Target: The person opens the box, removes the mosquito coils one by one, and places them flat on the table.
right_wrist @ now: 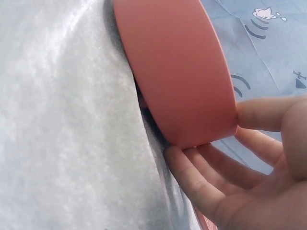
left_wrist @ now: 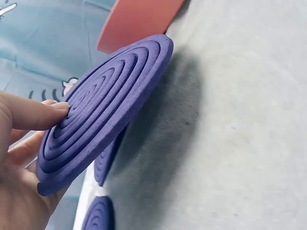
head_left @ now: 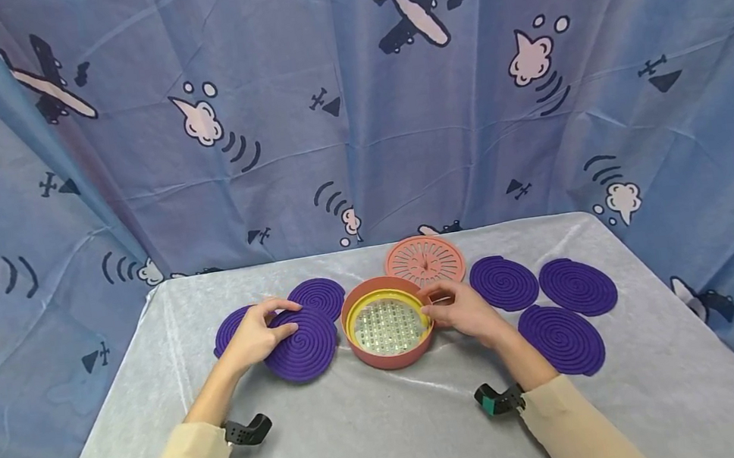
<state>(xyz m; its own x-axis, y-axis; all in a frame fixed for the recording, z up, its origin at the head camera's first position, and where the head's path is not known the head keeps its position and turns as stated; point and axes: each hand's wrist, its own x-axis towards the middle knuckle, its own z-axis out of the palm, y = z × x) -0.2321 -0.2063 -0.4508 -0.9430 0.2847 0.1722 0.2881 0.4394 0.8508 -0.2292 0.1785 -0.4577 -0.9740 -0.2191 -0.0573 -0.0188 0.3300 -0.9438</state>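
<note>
My left hand point(head_left: 258, 338) pinches a purple spiral mosquito coil point(head_left: 309, 347) by its edge, with the thumb on the upper face. In the left wrist view this coil point(left_wrist: 105, 110) is tilted and raised, casting a shadow on the cloth. To its right stands a round coral mosquito coil holder point(head_left: 390, 361), with a yellow ring point(head_left: 349, 327) and a pale mesh point(head_left: 389, 327) inside. My right hand point(head_left: 462, 310) grips the holder's right side. The right wrist view shows the thumb at the rim and fingers against the outer wall point(right_wrist: 177, 72).
Behind the holder lies a slotted coral lid point(head_left: 424, 258). Two more coils, one at the back point(head_left: 317, 298) and one partly covered point(head_left: 231, 330), lie left. Several others point(head_left: 562, 339) lie right. A grey-white cloth point(head_left: 379, 441) covers the table, and a printed blue curtain point(head_left: 291, 116) hangs behind.
</note>
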